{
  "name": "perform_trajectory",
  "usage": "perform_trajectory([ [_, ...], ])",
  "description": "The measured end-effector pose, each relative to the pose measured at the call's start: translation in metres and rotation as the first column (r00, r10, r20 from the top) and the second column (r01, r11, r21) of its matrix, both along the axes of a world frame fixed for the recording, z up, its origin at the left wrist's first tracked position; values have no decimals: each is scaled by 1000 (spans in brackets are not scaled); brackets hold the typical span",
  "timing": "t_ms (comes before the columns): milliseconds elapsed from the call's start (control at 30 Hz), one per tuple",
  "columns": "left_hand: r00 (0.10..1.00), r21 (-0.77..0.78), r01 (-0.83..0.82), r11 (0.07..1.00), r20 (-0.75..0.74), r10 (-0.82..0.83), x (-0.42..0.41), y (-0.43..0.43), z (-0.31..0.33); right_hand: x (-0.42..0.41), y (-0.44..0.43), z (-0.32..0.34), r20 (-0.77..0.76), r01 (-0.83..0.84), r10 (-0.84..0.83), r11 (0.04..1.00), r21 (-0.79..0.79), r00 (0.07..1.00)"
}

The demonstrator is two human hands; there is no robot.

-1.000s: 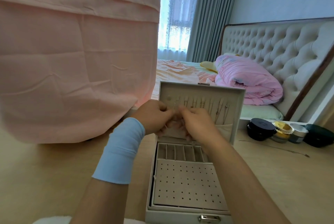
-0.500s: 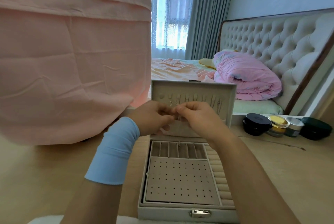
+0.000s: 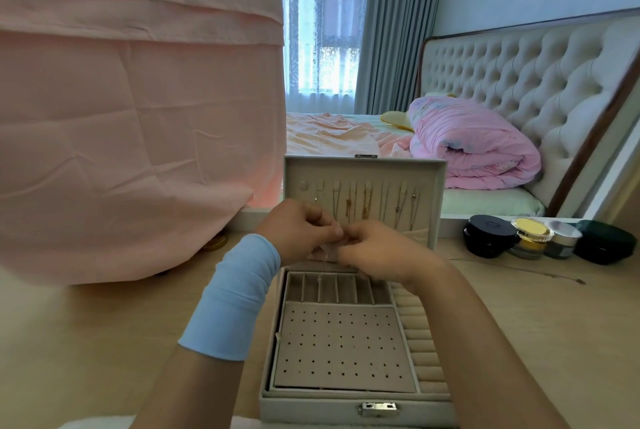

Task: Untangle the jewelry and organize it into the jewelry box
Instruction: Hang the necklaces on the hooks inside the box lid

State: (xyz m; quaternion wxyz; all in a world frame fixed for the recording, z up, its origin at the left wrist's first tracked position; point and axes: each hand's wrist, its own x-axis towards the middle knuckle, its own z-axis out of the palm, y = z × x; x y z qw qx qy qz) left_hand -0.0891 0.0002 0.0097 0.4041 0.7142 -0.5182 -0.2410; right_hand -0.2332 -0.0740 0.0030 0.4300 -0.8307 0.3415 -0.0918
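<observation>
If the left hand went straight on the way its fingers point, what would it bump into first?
Most likely the right hand: it and the left hand pinch a thin chain between them, fingertips almost touching. Depth is hard to judge.

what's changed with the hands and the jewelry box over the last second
The left hand and right hand sank slightly, from in front of the lid toward the divided compartments, still pinching a small jewelry piece between them; nothing was picked up or released. The jewelry box, the hung necklaces and the jars stayed put.
</observation>
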Motion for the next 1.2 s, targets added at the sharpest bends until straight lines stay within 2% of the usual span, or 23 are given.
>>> perform_trajectory([
  [133,981,-15,13,1000,194,-10,2,1,1,9,1,-9,83,49,-47,998,-25,995],
  [300,927,-33,-75,997,365,82,5,11,1,6,-4,-6,159,127,-113,989,-77,981],
  [367,873,11,-106,994,479,88,4,14,-4,5,-5,-2,197,148,-121,980,-129,973],
  [467,726,82,-127,988,686,36,-2,16,-11,4,-3,4,277,181,-118,960,-215,954],
  [567,622,64,-131,989,782,32,-2,19,-19,7,-7,8,345,219,-114,934,-283,932],
  [733,598,42,-130,991,800,45,-3,18,-24,19,-15,22,346,238,-92,881,-409,934],
  [900,635,44,-128,991,771,48,4,18,-19,33,-17,31,234,170,-51,835,-523,971],
  [1067,673,65,-113,991,739,29,9,17,-16,41,-17,13,11,56,-61,813,-579,998],
  [1200,714,79,-101,992,700,17,12,17,-15,34,-12,8,-12,61,-84,809,-585,996],
])
